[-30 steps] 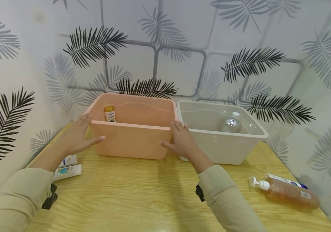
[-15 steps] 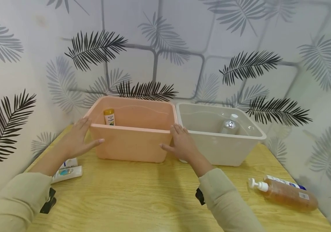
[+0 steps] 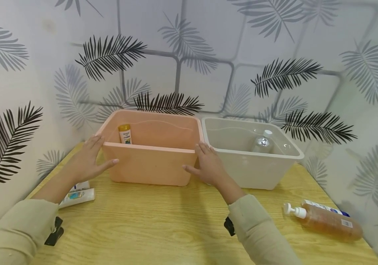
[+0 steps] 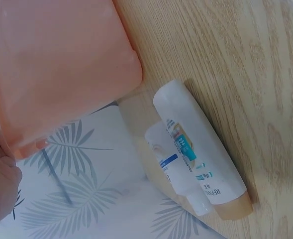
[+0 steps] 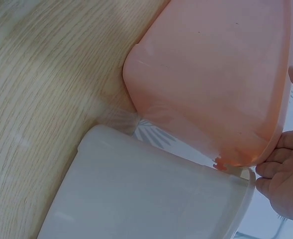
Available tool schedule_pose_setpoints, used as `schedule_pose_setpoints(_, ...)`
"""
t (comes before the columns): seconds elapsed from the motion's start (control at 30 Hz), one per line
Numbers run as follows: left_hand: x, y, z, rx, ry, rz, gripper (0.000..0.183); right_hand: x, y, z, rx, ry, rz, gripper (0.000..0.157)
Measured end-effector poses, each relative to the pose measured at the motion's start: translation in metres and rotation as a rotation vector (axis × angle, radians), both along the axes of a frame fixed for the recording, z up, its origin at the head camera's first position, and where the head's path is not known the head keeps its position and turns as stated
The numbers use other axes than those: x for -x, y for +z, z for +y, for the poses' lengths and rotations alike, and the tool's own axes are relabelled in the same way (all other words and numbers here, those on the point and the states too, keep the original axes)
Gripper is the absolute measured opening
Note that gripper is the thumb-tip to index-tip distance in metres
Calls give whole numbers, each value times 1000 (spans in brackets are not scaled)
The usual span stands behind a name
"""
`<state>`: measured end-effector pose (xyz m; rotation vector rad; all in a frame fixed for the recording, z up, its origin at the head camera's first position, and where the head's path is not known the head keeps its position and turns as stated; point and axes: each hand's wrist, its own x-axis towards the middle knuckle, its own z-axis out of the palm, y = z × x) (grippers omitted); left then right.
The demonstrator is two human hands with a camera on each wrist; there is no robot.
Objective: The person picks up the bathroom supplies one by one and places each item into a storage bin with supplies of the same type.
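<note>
My left hand (image 3: 87,160) rests with outstretched fingers on the left front corner of a pink plastic storage bin (image 3: 149,165), its thumb spread toward the front wall. At the bin's right front corner my right hand (image 3: 209,163) touches the rim, fingers extended and thumb pointing left. Inside the pink bin, at the left, stands a white bottle with a yellow cap (image 3: 125,136). A light grey bin (image 3: 245,167) sits close against its right side, its rim near my right fingertips in the right wrist view. A clear bottle with a white cap (image 3: 263,142) leans inside it.
A white tube with a tan cap (image 4: 201,144) and a smaller white tube (image 4: 168,164) lie left on the wooden table (image 3: 155,224). An amber pump bottle (image 3: 332,222) and a white tube with a blue cap (image 3: 322,207) lie right. Leaf-patterned walls stand behind and beside.
The head view has tipped slightly, so everything sits a little lower than a second ago. Both hands stay at the pink bin's front corners, and the bins have not visibly moved.
</note>
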<state>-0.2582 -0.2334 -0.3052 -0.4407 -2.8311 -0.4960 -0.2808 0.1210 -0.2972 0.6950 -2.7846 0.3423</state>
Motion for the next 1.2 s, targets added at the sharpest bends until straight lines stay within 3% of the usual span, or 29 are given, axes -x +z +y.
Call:
schedule_pose_setpoints(0.6, 2, -1, -4, -19, -9, -9, 92, 4, 0, 1, 58, 17, -48, 78)
schedule_pose_setpoints(1.2, -1, 1, -5, -4, 1, -26, 92, 0, 1, 3, 74, 29, -34, 76)
